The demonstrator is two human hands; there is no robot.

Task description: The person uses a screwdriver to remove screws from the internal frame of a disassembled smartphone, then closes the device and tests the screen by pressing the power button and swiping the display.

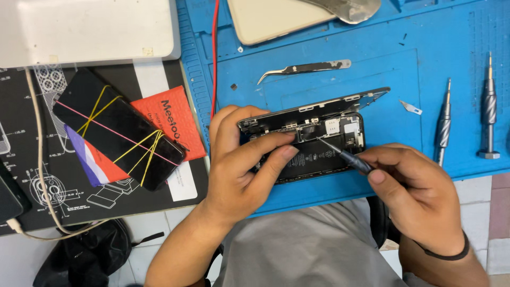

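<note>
An opened smartphone [319, 143] lies on a blue work mat [372, 64], its screen panel tilted up along the far edge and the battery and boards showing. My left hand [244, 159] grips the phone's left end, thumb and forefinger pressed on its inside. My right hand [409, 186] holds a thin screwdriver [342, 154], its tip touching the parts near the upper middle of the phone.
Curved tweezers [303, 69] lie beyond the phone. Two screwdrivers [443, 122] [489, 106] and a small blade [411, 108] rest at the right. A dark phone bound with rubber bands [117, 133] and a red packet [175, 119] sit on a black mat at left. A red wire [214, 53] runs down.
</note>
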